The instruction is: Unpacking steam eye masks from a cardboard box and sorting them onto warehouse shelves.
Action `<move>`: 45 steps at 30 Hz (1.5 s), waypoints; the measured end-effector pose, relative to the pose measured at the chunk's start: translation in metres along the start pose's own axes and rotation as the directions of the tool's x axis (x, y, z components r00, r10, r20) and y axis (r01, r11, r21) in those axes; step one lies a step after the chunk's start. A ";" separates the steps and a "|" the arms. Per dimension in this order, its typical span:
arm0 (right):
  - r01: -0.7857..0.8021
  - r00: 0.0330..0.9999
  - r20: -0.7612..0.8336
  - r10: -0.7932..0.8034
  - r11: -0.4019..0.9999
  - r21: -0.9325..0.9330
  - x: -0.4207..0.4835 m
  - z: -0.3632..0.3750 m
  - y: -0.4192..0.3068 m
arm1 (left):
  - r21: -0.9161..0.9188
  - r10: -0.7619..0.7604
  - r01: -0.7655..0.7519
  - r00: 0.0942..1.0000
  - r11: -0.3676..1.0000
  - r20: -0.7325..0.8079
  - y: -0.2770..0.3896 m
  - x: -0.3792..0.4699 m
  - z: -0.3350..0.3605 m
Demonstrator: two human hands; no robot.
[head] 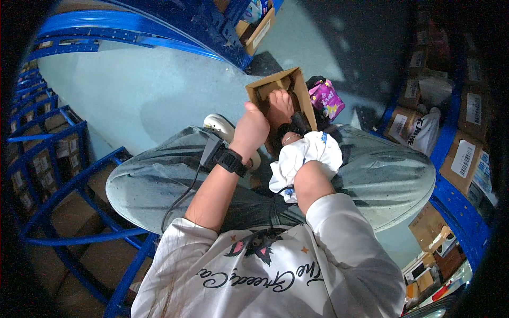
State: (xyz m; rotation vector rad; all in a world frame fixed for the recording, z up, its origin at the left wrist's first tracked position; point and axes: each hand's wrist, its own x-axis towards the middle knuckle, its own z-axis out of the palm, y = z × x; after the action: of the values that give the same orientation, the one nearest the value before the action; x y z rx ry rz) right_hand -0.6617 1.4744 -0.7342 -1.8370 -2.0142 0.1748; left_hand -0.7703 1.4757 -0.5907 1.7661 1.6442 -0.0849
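Observation:
An open cardboard box [306, 99] stands between my knees. My left hand [251, 129] is at its near left edge, thumb up by the rim, with the fingers curled out of sight; a black strap with a cabled device is on that wrist. My right hand [280, 105] reaches down inside the box, palm side hidden, so whether it holds anything does not show. A white cloth with blue marks [306, 159] surrounds the right forearm. Just right of the box lies a purple printed packet [327, 99] beside something black.
Blue metal shelving [445, 147] with labelled cartons [461, 163] runs close along the right. More blue racks [75, 190] are at the left. Ahead, a carton of packets [260, 33] sits by a blue shelf beam [139, 24]. A pale shoe [218, 125] rests on the floor.

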 end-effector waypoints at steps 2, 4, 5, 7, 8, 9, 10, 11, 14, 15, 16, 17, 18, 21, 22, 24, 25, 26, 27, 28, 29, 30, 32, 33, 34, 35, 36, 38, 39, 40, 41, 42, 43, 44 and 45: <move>0.086 0.996 -0.003 -0.086 0.994 -0.067 0.007 0.004 0.010 | -0.048 -0.048 0.047 0.999 0.998 -0.024 0.007 -0.003 -0.007; 0.114 0.993 0.035 -0.113 0.993 -0.041 0.007 0.030 0.031 | -0.057 -0.002 0.000 0.999 0.998 -0.033 0.010 -0.002 -0.009; 0.090 0.993 0.073 -0.090 0.996 0.011 0.000 0.052 0.049 | -0.064 0.032 -0.034 0.999 0.997 -0.030 0.013 0.001 -0.009; 0.387 0.906 0.284 -0.312 0.883 -0.264 -0.006 0.049 0.063 | -0.059 0.003 -0.005 0.999 0.998 -0.042 0.011 -0.001 -0.009; 0.278 0.863 0.483 -0.147 0.937 -0.212 -0.013 0.059 0.069 | -0.057 0.008 -0.010 0.999 0.998 -0.043 0.014 0.000 -0.010; 0.278 0.859 0.491 -0.145 0.938 -0.208 -0.014 0.057 0.065 | -0.063 -0.007 0.004 0.999 0.998 -0.050 0.011 -0.001 -0.009; 0.277 0.855 0.498 -0.145 0.939 -0.203 -0.018 0.049 0.057 | -0.067 -0.022 0.018 0.998 0.998 -0.058 0.008 -0.003 -0.009; 0.277 0.851 0.504 -0.145 0.940 -0.198 -0.019 0.043 0.050 | -0.071 -0.037 0.033 0.997 0.997 -0.065 0.006 -0.005 -0.008; 0.191 0.845 0.520 -0.124 0.979 -0.077 -0.019 0.051 0.053 | -0.064 -0.026 0.022 0.998 0.998 -0.051 0.007 -0.005 -0.006; 0.187 0.885 0.445 -0.135 0.980 -0.075 -0.021 0.052 0.054 | -0.051 -0.043 0.042 0.999 0.998 -0.029 0.011 -0.006 -0.009; 0.183 0.919 0.367 -0.145 0.980 -0.072 -0.025 0.054 0.054 | -0.037 -0.061 0.060 0.998 0.997 -0.007 0.016 -0.007 -0.014; 0.180 0.946 0.285 -0.153 0.981 -0.069 -0.027 0.055 0.054 | -0.023 -0.078 0.079 0.997 0.997 0.015 0.020 -0.007 -0.017; 0.168 0.943 0.300 -0.142 0.984 -0.065 -0.027 0.053 0.050 | -0.023 -0.083 0.084 0.996 0.996 0.021 0.018 -0.007 -0.016; 0.145 0.936 0.333 -0.115 0.987 -0.068 -0.026 0.050 0.044 | -0.025 -0.094 0.095 0.995 0.995 0.036 0.015 -0.007 -0.013; 0.145 0.935 0.336 -0.112 0.986 -0.076 -0.026 0.051 0.045 | -0.027 -0.096 0.097 0.995 0.995 0.040 0.016 -0.006 -0.014; 0.136 0.951 0.291 -0.108 0.988 -0.078 -0.026 0.050 0.041 | -0.027 -0.104 0.105 0.994 0.994 0.044 0.016 -0.006 -0.014; 0.126 0.965 0.241 -0.106 0.989 -0.071 -0.025 0.050 0.036 | -0.025 -0.109 0.110 0.993 0.994 0.045 0.016 -0.006 -0.013; 0.116 0.976 0.191 -0.102 0.991 -0.064 -0.024 0.048 0.033 | -0.023 -0.113 0.114 0.992 0.993 0.047 0.015 -0.006 -0.013; 0.108 0.980 0.174 -0.096 0.992 -0.058 -0.026 0.051 0.037 | -0.018 -0.105 0.106 0.994 0.994 0.042 0.015 -0.006 -0.013; 0.099 0.983 0.157 -0.090 0.994 -0.054 -0.027 0.053 0.040 | -0.013 -0.097 0.097 0.995 0.995 0.037 0.015 -0.005 -0.012; 0.091 0.987 0.140 -0.083 0.995 -0.049 -0.028 0.056 0.044 | -0.008 -0.088 0.088 0.996 0.996 0.033 0.016 -0.004 -0.012; 0.053 0.980 0.194 -0.045 0.998 -0.035 -0.028 0.054 0.041 | -0.007 -0.094 0.094 0.995 0.996 0.041 0.015 -0.004 -0.013; -0.021 0.953 0.302 0.023 1.000 -0.011 -0.024 0.039 0.031 | -0.005 -0.108 0.109 0.993 0.994 0.054 0.017 -0.006 -0.017; -0.043 0.949 0.313 0.039 0.999 0.006 -0.022 0.034 0.030 | -0.008 -0.103 0.104 0.994 0.995 0.047 0.016 -0.006 -0.016; -0.065 0.944 0.326 0.054 0.998 0.023 -0.020 0.030 0.028 | -0.010 -0.098 0.099 0.994 0.995 0.039 0.015 -0.006 -0.015; -0.087 0.939 0.338 0.068 0.995 0.040 -0.017 0.027 0.026 | -0.013 -0.094 0.095 0.995 0.995 0.032 0.014 -0.006 -0.014; -0.072 0.942 0.329 0.062 0.997 0.018 -0.018 0.027 0.027 | -0.010 -0.089 0.089 0.996 0.996 0.031 0.016 -0.006 -0.015; -0.042 0.949 0.311 0.048 0.999 -0.026 -0.021 0.029 0.029 | -0.006 -0.079 0.079 0.997 0.997 0.028 0.019 -0.007 -0.017; -0.046 0.945 0.324 0.051 0.999 -0.023 -0.019 0.025 0.026 | 0.000 -0.089 0.089 0.996 0.996 0.031 0.019 -0.008 -0.018; -0.050 0.940 0.337 0.054 0.999 -0.019 -0.018 0.022 0.024 | 0.005 -0.099 0.099 0.994 0.995 0.034 0.020 -0.008 -0.019; -0.055 0.935 0.351 0.057 0.998 -0.016 -0.017 0.019 0.021 | 0.011 -0.110 0.110 0.993 0.994 0.037 0.020 -0.009 -0.019; -0.039 0.937 0.346 0.050 0.998 -0.040 -0.018 0.021 0.023 | 0.007 -0.107 0.107 0.993 0.994 0.044 0.021 -0.009 -0.019; -0.024 0.938 0.343 0.044 0.998 -0.063 -0.019 0.022 0.024 | 0.003 -0.104 0.104 0.993 0.995 0.051 0.021 -0.008 -0.019; -0.008 0.940 0.339 0.037 0.996 -0.087 -0.020 0.024 0.025 | -0.001 -0.101 0.101 0.993 0.995 0.058 0.021 -0.008 -0.019; -0.013 0.937 0.348 0.035 0.998 -0.067 -0.019 0.024 0.026 | -0.007 -0.104 0.105 0.993 0.994 0.057 0.020 -0.007 -0.018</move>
State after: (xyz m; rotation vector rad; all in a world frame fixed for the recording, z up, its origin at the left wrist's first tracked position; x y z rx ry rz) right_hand -0.6458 1.4637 -0.7691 -1.9842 -2.2529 0.4806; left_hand -0.7609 1.4806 -0.5642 1.6550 1.6933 -0.1732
